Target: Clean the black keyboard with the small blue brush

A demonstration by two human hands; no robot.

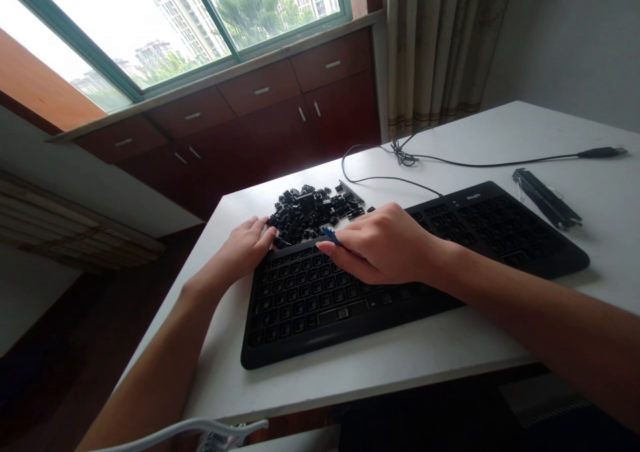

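A black keyboard [295, 332] lies on the white table, its keycaps removed so that rows of bare key sockets show. My right hand [383, 242] is over the middle of it, pinching a small brush with blue bristles [330, 235]; the rest of the brush is hidden in my fingers. The bristles are near the keyboard's back edge. My left hand [245, 247] rests by the keyboard's back left corner, fingers stretched out and the fingertips beside a heap of loose black keycaps [305, 209]. Nothing shows in that hand.
The keyboard's black cable [385, 180] curls across the back of the table [465, 135] to a plug [603, 152]. A long black plastic piece [545, 197] lies at the right. Low at the front is a pale curved bar [200, 425]. Cabinets [300, 115] stand beyond, under the window.
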